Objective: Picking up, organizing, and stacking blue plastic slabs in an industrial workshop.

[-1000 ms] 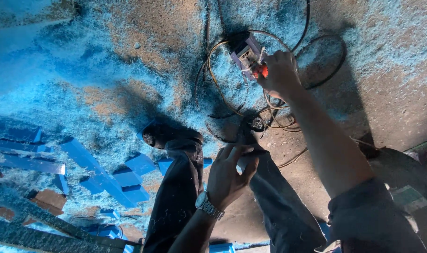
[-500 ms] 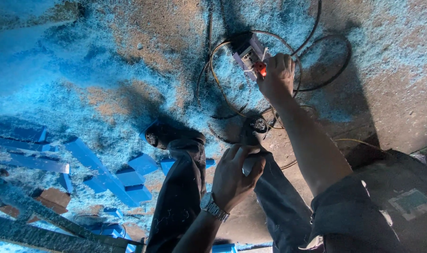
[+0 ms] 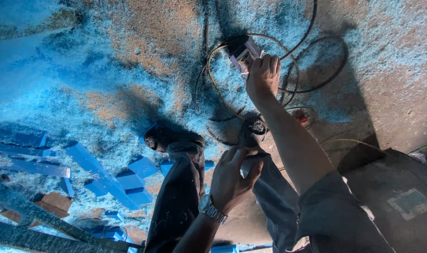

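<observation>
While your right hand (image 3: pixel 263 77) grips the plug at the pale socket block (image 3: pixel 244 52) among looped cables (image 3: pixel 213 79), your left hand (image 3: pixel 232 180) hangs half-curled around a small pale piece, kept clear.

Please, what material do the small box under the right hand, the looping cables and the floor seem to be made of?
The small box under the right hand looks like pale moulded plastic with smooth, flat faces. The looping cables look rubber- or plastic-sheathed: dark, matte, bending in soft curves. The floor seems rough concrete, brownish and dusted with pale fluffy shavings, though the blue cast leaves this uncertain.
</observation>
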